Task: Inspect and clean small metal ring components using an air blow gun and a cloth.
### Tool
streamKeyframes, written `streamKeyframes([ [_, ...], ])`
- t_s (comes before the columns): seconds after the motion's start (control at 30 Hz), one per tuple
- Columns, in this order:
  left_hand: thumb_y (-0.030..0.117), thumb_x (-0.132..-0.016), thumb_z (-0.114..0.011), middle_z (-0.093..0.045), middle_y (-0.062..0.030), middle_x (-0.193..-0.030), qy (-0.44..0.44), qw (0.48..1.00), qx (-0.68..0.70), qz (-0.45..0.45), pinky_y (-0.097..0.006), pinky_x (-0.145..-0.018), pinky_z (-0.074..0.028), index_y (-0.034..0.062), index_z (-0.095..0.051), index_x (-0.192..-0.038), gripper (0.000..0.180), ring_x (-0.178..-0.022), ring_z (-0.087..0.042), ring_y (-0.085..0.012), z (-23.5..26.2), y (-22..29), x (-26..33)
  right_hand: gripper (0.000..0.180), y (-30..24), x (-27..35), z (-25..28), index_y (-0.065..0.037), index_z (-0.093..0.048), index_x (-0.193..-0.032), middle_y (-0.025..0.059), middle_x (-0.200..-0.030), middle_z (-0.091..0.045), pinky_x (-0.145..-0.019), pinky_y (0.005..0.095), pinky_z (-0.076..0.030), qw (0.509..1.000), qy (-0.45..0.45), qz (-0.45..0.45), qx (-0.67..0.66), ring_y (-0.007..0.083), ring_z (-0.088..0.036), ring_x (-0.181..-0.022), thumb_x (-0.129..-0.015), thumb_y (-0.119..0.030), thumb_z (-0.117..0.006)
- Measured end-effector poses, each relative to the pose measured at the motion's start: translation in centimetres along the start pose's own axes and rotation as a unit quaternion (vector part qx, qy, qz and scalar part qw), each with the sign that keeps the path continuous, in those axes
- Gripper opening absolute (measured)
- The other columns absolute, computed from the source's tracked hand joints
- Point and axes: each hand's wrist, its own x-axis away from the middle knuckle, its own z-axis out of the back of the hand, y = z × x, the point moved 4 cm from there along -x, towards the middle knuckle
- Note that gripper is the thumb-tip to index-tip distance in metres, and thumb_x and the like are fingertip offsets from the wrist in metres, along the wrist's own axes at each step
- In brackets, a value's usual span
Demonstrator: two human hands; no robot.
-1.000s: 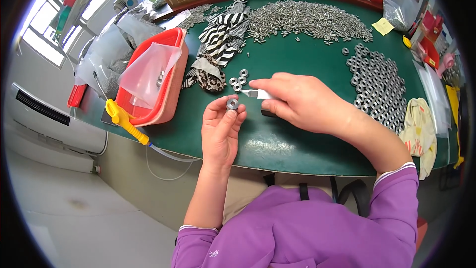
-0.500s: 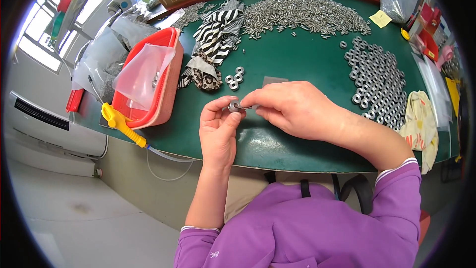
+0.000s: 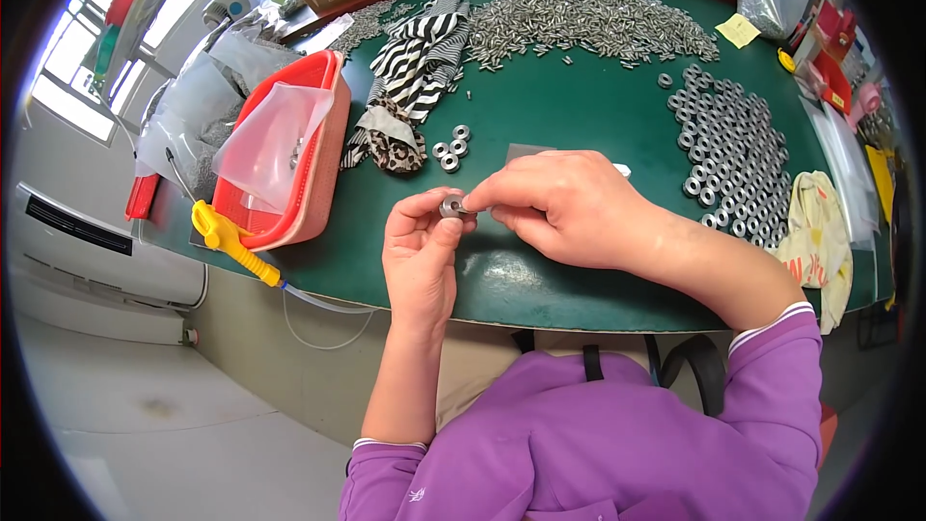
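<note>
My left hand [image 3: 424, 256] pinches a small metal ring [image 3: 452, 205] upright between thumb and fingers, its hole showing. My right hand [image 3: 579, 212] is closed beside it, with the index fingertip at the ring's right edge; whatever its fingers hold is hidden. Past the back of the right hand a small white piece [image 3: 623, 171] shows; I cannot tell if it is held or lies on the table. Several similar rings [image 3: 450, 147] lie in a small group beyond my left hand. A grey flat plate [image 3: 526, 150] is partly covered by my right hand.
Many rings [image 3: 728, 150] spread over the green table [image 3: 579, 101] at right, near a cream cloth [image 3: 815, 232]. Small metal pins [image 3: 588, 24] are heaped at the back. Left are a striped cloth [image 3: 415, 63], a red basket [image 3: 333, 150] and a yellow air gun [image 3: 231, 241].
My right index fingertip has moved closer against the ring, and the thin metal bit seen between them is now hidden. The white piece behind my right hand has come into view.
</note>
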Motion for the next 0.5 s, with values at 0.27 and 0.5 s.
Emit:
streamKeyframes([
  [0.27,0.005,-0.086,-0.057,-0.059,-0.0098,-0.099,-0.014,0.999,0.022,0.039,-0.026,-0.074,-0.049,0.0016,-0.052,-0.106,0.021,-0.083,-0.058,-0.0144,0.06,-0.19,-0.06,0.019,0.13,0.04,0.10,-0.014,-0.063,-0.092,0.0027,-0.076,-0.061,-0.058,0.0335,-0.048,0.993,0.051,0.092,0.054,0.0213,-0.060,-0.070,-0.074,-0.007,-0.062],
  [0.5,0.011,-0.089,-0.055,-0.059,-0.0081,-0.092,-0.033,0.996,0.045,0.063,-0.025,-0.068,-0.047,0.0007,-0.052,-0.107,0.021,-0.077,-0.057,-0.0140,0.11,-0.44,-0.16,0.025,0.14,0.04,0.05,-0.015,-0.062,-0.094,0.0014,-0.078,-0.059,-0.056,0.0333,-0.046,0.988,0.053,0.127,0.069,0.0198,-0.058,-0.070,-0.071,-0.006,-0.063],
])
